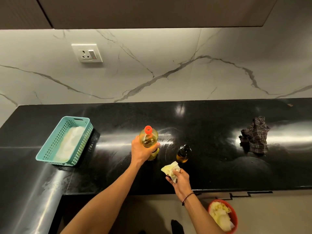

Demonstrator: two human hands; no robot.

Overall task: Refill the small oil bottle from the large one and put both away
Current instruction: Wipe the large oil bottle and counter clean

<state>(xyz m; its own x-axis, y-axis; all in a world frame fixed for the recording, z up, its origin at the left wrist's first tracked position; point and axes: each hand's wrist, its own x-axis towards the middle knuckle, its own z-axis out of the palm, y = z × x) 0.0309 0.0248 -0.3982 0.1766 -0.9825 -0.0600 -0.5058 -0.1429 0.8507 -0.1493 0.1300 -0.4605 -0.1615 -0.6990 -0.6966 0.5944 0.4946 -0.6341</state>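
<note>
Large oil bottle: stood upright on the black worktop, red cap on, yellow oil inside.
Left hand: wrapped round the large oil bottle's body from the left side, fingers curled onto its front, clamped on it.
Small oil bottle: upright just right of the large oil bottle, not touching it, dark top, amber oil in the lower part.
Right hand: near side of the small oil bottle, over the worktop's front edge, fingers bunched around a crumpled paper towel; black thread band on the wrist.
Paper towel: yellowish, looked oily, poked out of the fist toward the small oil bottle, close but apart from it.
Teal basket: well left of the large oil bottle, white liner or paper inside.
Checked cloth: crumpled, far right of the small oil bottle.
Red bin: on the floor, below and right of the right hand, stuffed with more yellowish paper.
Wall socket: on the marble wall, above the teal basket.
</note>
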